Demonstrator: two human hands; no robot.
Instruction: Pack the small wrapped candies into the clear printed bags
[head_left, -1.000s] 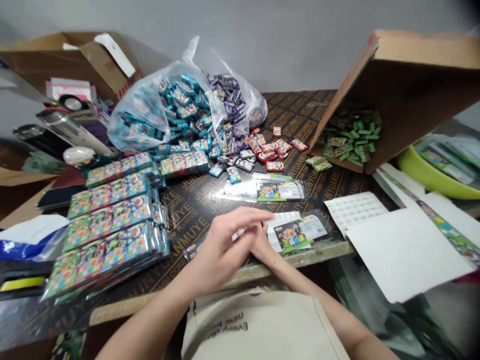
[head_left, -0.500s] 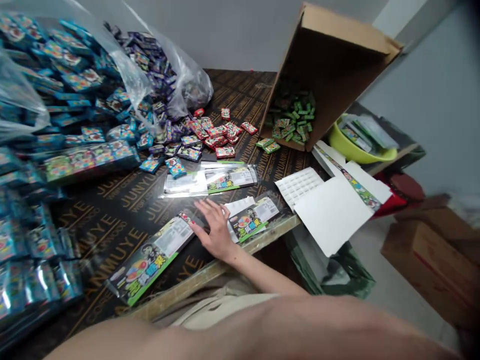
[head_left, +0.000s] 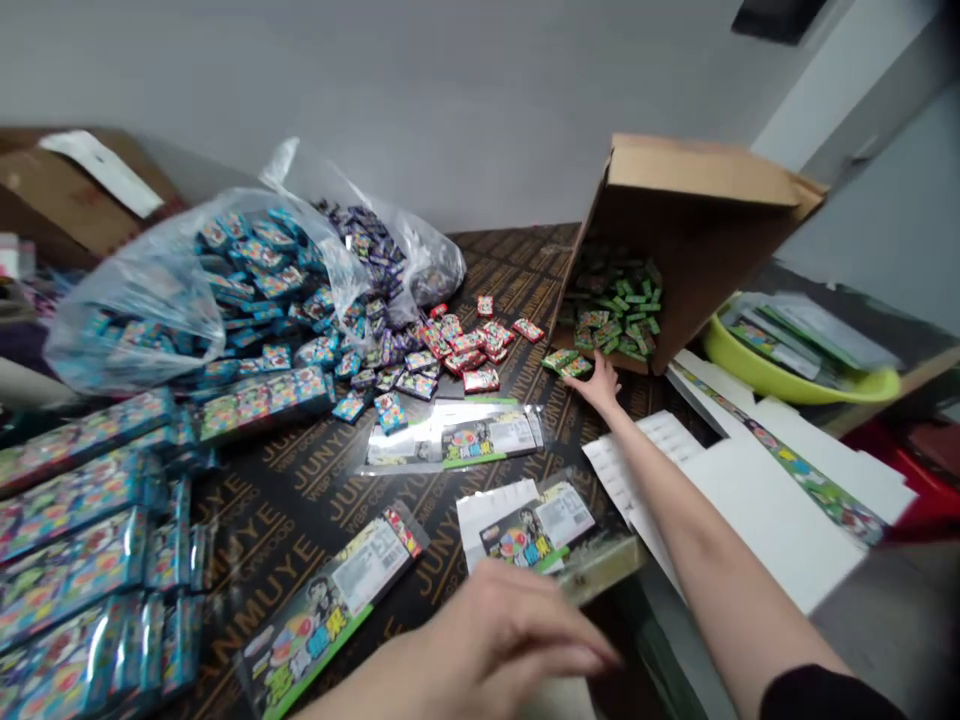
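Note:
My right hand (head_left: 600,382) stretches far across the dark board table (head_left: 300,480) to the mouth of a tipped cardboard box (head_left: 697,250). Its fingers are spread and touch the loose green packets (head_left: 574,362) lying there. More green packets (head_left: 619,310) fill the box. My left hand (head_left: 499,635) hovers low at the table's near edge, fingers stretched out and a little blurred, with nothing in it. Just beyond it lie a printed clear sleeve (head_left: 536,530) and a longer one (head_left: 330,610).
Clear bags of blue packets (head_left: 187,290) and purple packets (head_left: 390,250) stand at the back left, with red packets (head_left: 472,345) scattered before them. Filled strips (head_left: 75,540) are stacked on the left. Empty sleeves (head_left: 457,440) lie mid-table. White sheets (head_left: 757,510) and a yellow-green bowl (head_left: 795,372) are at the right.
My right hand left the sleeves at the near edge and reached out to the green packets by the box. My left hand came back into view low in front. The view swung.

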